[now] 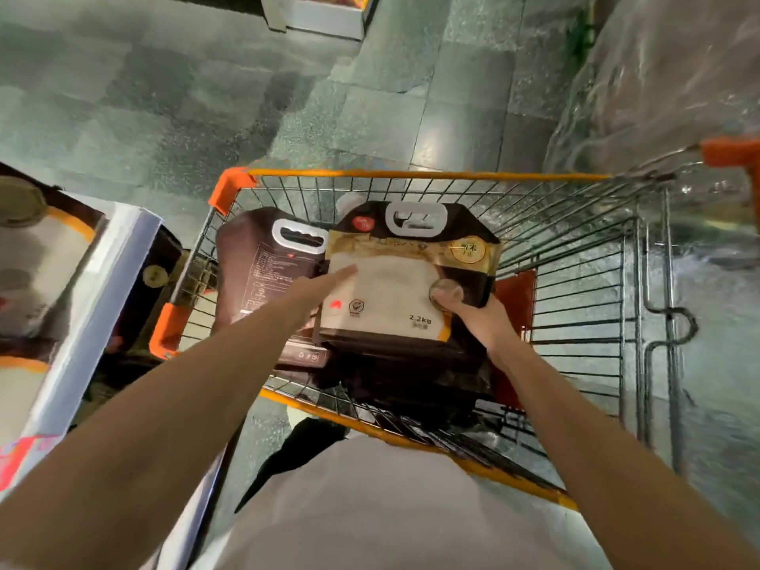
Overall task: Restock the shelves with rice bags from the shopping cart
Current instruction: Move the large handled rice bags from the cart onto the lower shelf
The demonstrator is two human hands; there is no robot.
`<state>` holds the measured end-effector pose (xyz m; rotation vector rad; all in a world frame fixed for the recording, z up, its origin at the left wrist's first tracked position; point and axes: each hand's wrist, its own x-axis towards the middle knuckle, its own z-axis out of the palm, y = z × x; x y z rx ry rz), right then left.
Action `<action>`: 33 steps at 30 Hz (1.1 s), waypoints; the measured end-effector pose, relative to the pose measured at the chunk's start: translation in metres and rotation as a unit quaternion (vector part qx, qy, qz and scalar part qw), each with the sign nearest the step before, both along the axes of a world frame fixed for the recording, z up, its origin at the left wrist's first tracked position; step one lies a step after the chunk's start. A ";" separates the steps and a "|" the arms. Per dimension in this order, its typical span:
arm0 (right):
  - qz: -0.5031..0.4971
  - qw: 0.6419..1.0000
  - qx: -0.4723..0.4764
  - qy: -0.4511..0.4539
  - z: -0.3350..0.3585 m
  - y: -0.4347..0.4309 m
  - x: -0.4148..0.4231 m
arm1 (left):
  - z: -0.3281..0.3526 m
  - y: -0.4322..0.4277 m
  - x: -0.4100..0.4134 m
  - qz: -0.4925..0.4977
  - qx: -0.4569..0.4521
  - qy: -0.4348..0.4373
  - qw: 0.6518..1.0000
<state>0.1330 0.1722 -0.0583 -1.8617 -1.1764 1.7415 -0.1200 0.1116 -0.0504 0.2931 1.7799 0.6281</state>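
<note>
A black, gold and cream rice bag (395, 281) marked 2.2kg lies face up in the wire shopping cart (575, 257), its white handle pointing away from me. My right hand (469, 310) grips its right edge, thumb on the front. My left hand (320, 292) reaches to its left side with fingers straight, touching the cream panel. A second dark rice bag (259, 269) lies back side up to the left in the cart, and another dark bag sits under the held one.
The cart has an orange rim and corner guards (234, 187). A shelf edge (94, 306) with similar rice bags stands on the left. A plastic-wrapped pallet load (666, 76) rises at the right. Grey tiled floor lies ahead.
</note>
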 end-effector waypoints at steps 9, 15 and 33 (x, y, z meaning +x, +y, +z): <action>-0.014 0.999 -0.043 -0.010 -0.016 0.013 0.019 | 0.006 -0.003 0.009 -0.090 -0.032 -0.133 0.986; -0.010 0.999 -0.030 0.017 -0.015 0.011 0.017 | 0.014 -0.018 0.019 -0.063 -0.052 -0.117 0.990; 0.246 0.938 0.154 0.188 0.155 0.037 -0.169 | 0.198 -0.096 -0.089 0.214 0.222 0.164 0.937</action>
